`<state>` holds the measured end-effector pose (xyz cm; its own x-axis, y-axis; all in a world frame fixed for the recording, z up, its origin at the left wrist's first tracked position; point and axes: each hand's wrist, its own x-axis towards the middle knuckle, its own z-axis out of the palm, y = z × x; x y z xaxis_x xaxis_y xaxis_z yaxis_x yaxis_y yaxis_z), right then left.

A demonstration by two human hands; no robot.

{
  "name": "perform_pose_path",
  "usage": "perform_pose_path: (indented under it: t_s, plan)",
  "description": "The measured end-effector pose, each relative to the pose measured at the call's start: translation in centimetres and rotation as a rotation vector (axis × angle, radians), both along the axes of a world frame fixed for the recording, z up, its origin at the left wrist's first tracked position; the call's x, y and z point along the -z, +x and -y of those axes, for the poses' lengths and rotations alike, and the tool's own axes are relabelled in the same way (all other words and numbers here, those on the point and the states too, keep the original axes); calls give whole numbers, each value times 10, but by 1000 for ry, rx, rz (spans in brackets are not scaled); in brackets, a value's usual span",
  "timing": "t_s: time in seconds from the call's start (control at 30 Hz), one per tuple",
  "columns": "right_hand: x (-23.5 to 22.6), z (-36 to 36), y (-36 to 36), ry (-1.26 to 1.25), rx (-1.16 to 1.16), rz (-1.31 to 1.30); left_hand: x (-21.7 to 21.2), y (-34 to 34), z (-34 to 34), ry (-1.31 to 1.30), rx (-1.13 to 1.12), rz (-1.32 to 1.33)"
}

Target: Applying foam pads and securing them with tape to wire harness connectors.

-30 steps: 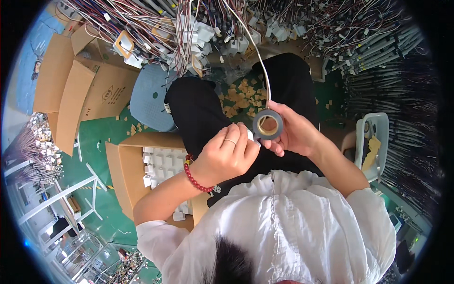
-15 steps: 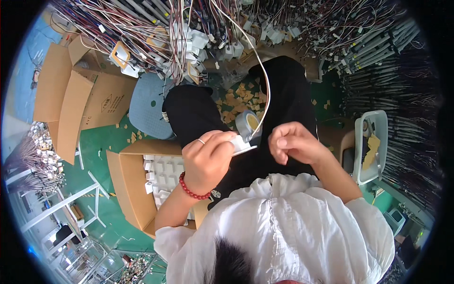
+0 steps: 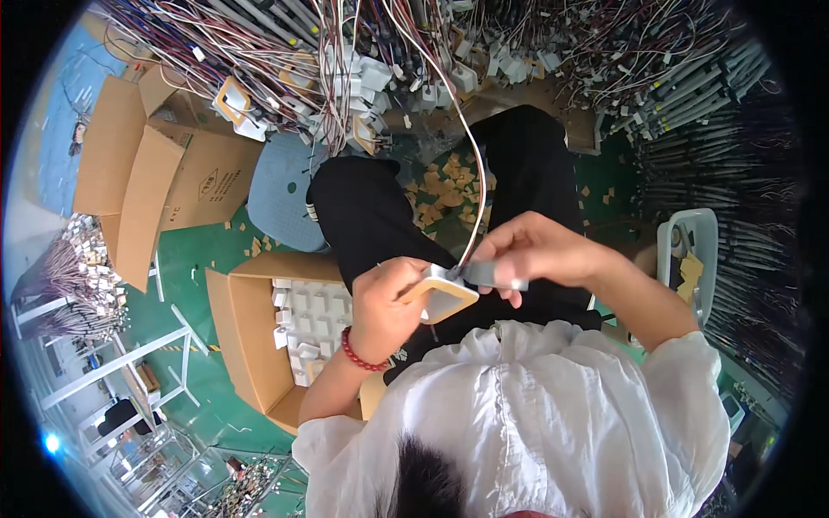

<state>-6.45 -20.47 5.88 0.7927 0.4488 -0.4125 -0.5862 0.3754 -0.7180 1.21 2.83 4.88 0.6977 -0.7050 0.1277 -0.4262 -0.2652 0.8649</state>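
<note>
one white case, tilted so that its tan-edged face shows, is gripped at its left side by the left hand, in front of the body and just nearer than the knees. the right hand, blurred, is closed about a grey tape roll close to the upper edge of the case. a thin cable runs down to that same edge from the hanging bundle of wires; the exact joint is too small to make out. beside the left forearm, a cardboard box holds rows of white pieces. judged risks: a sideways pull on the roll could strain the cable where it meets the case; a slack strip could crease or stick to itself; a weak left grip could let the case twist. compared with half a second earlier, the right hand, then empty and apart from the roll, is now upon it; the roll, then hanging above the case, lies lower and to its right; and the case, then nearly edge-on, shows its face.
</note>
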Motion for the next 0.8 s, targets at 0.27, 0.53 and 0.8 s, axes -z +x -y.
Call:
perform_pose_path:
  t_s: [0.27,0.53,0.8]
  plan:
    - [37,-6,-9,-330,320,200,1,-10,-2,41,27,39]
    - [39,1,25,-133,-160,371,2,-12,-3,-107,-6,-657]
    - [18,-9,-1,69,98,-331,2,-7,5,41,53,19]
